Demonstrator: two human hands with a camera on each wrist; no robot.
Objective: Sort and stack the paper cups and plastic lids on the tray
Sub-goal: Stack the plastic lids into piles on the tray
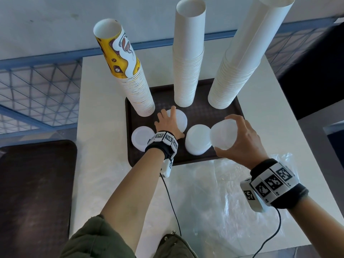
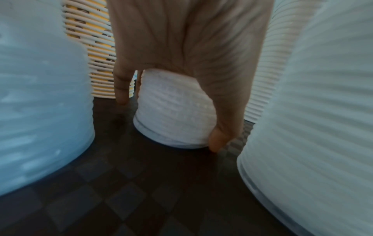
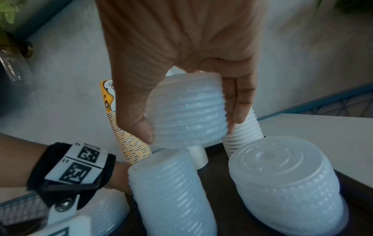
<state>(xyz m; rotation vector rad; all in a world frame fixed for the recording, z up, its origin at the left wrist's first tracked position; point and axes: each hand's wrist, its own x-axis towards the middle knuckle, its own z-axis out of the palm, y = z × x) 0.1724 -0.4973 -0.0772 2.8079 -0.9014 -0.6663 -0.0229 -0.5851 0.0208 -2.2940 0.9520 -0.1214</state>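
Ribbed translucent lids (image 3: 187, 111), seemingly plastic, gripped by right hand (image 1: 243, 138).

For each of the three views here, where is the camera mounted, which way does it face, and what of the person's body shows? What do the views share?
Head: worn high, facing down at the tray; both forearms, left hand and right hand show.
Left wrist: low over the tray, facing along the left hand, which grips a lid stack.
Right wrist: facing along the right hand, which holds a raised lid stack; the left wristband shows.
Shared: the yellow-printed cup stack appears in all three.
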